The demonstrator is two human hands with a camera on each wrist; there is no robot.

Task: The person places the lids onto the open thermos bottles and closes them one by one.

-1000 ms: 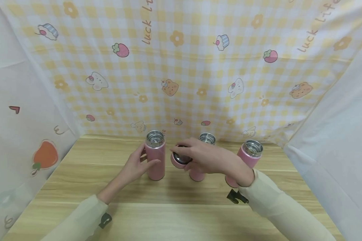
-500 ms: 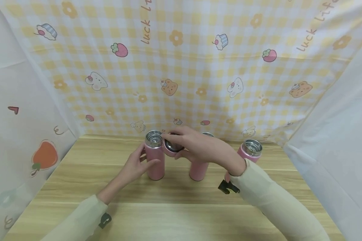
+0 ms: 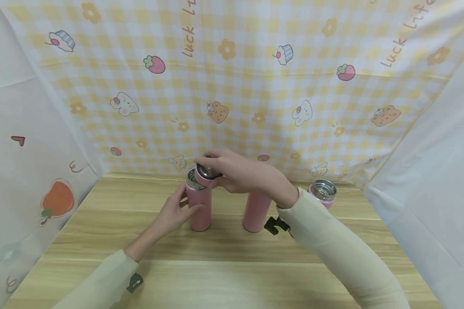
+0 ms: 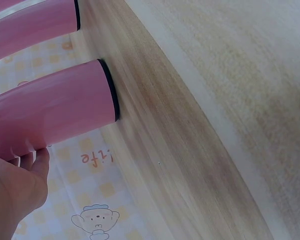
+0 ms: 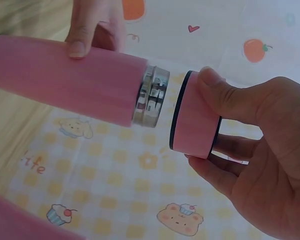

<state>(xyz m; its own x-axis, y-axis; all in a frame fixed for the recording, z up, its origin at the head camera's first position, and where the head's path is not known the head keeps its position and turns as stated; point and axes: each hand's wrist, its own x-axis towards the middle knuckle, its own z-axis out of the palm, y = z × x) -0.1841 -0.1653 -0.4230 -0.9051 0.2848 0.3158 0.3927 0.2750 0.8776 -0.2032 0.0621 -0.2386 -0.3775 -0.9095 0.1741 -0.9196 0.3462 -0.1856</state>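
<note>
Since the earlier frame, the right hand (image 3: 243, 174) and its cap (image 3: 206, 175) have shifted leftward, from beside the left bottle (image 3: 199, 210) to just above its mouth; the left hand and the bottles keep their places. From left to right: the left hand (image 3: 181, 211) curls round the body of the left bottle, thumb across the front, holding it upright on the table (image 3: 232, 279). Above its steel neck, the right hand pinches the cap by its side between thumb and fingers; the right wrist view shows a gap between cap and neck. The middle bottle (image 3: 256, 214) stands upright, its mouth hidden by the right hand. The right bottle (image 3: 323, 191) is uncapped. As judged here, the cap is nearly positioned, but seating and tightening remain; the right bottle also lacks its cap.
</note>
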